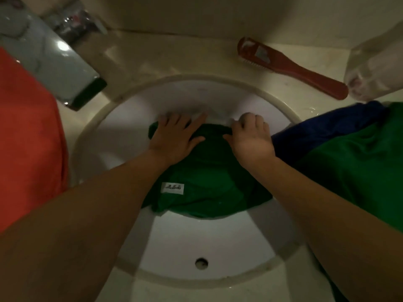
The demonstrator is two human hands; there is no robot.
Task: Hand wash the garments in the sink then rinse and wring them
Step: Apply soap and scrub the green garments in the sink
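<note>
At frame centre, one dark green wet garment [209, 182] lies in the round white sink [218, 240], left hand [174, 138] pressing flat with fingers spread, right hand [250, 138] clenched on its far edge.

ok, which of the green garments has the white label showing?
The green garment in the sink, under both hands; its white label sits near the left forearm. The other green garment, on the counter at right beside blue cloth, shows none.
</note>
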